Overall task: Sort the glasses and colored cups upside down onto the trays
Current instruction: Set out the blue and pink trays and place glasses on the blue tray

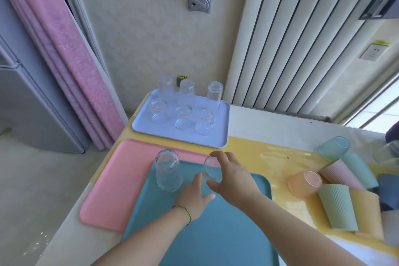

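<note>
On the left of the tabletop a flat pink plastic tray lies partly under a teal plastic tray. One tall clear glass stands upside down at the teal tray's far left corner. Just to its right, both hands are on a second clear glass tumbler, tilted with its base up: the left hand steadies it low down with loosely spread fingers, while the right hand has its grip curled around the upper part. Beyond, a pale blue plastic tray already carries six inverted glasses.

The step in hand looks like setting this glass down, rim first, beside the other. Next would be levelling it, letting go, and reaching for another piece.

At the right, the pastel ribbed cups lie tumbled and unsorted; several are cut off by the frame edge. The tumbler's rim is hidden behind the hands, so whether it touches the tray is unclear.
</note>
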